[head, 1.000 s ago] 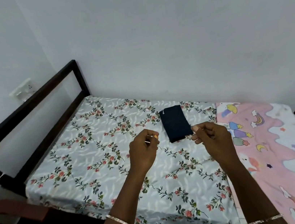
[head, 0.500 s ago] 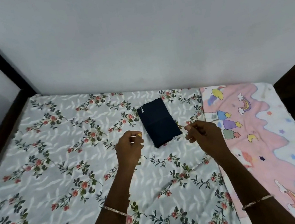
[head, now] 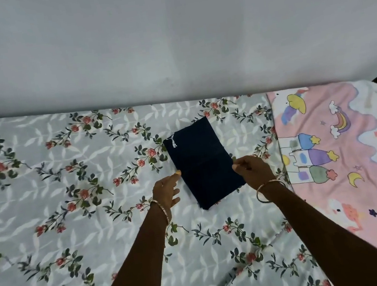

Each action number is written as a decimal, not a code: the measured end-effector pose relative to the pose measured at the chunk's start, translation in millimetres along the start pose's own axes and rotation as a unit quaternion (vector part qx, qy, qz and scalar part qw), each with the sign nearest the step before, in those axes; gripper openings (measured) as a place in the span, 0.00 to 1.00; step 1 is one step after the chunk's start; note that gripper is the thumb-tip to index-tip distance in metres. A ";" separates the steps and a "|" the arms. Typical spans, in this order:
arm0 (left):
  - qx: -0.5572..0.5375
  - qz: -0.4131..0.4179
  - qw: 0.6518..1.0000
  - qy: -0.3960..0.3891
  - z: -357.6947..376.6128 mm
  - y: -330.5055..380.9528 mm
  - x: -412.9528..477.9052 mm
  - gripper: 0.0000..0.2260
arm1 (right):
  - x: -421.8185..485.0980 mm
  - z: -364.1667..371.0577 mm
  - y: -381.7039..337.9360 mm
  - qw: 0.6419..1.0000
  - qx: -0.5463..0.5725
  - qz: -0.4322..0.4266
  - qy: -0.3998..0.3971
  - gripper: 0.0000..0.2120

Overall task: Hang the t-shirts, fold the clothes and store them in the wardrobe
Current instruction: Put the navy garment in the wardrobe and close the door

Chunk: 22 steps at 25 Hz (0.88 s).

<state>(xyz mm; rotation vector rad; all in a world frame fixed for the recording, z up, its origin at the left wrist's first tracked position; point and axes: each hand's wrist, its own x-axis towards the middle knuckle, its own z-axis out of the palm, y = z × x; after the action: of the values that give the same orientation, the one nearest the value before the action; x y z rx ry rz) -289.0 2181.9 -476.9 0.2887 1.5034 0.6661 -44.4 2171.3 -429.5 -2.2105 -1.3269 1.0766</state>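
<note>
A folded dark navy garment [head: 203, 162] lies flat on the floral bedsheet [head: 70, 208], between the two hands. The left hand [head: 166, 190] is relaxed, fingers loose, its thumb tip touching the garment's edge. The right hand [head: 253, 170] sits at the opposite edge with fingers curled — whether it pinches the cloth cannot be told. A pink cartoon sheet [head: 352, 144] lies just outside the right hand.

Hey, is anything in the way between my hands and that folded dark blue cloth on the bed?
Nothing visible. The left hand and right hand sit at opposite side edges of the folded dark blue cloth, which lies flat on the floral bedsheet.
</note>
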 end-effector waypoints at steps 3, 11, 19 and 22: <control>-0.030 -0.038 0.999 -0.019 17.1 -17.7 55.2 0.33 | 41.9 20.8 10.0 0.998 -0.031 0.042 -0.031 0.18; -0.091 0.032 0.993 -0.066 54.8 -40.7 137.1 0.41 | 122.7 84.4 53.1 0.992 0.047 0.062 -0.099 0.46; -0.066 -0.017 0.993 -0.094 29.2 -42.4 124.0 0.32 | 94.5 81.9 54.5 0.943 0.205 0.151 -0.214 0.31; -0.094 -0.067 0.983 -0.142 8.8 -46.1 82.3 0.26 | 54.3 82.7 52.7 0.918 0.271 0.165 -0.236 0.25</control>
<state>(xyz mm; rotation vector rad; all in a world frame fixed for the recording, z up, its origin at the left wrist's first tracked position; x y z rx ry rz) -275.5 2194.1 -569.9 0.1294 1.1671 0.6245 -60.3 2184.4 -539.7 -1.8372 -0.6686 1.9266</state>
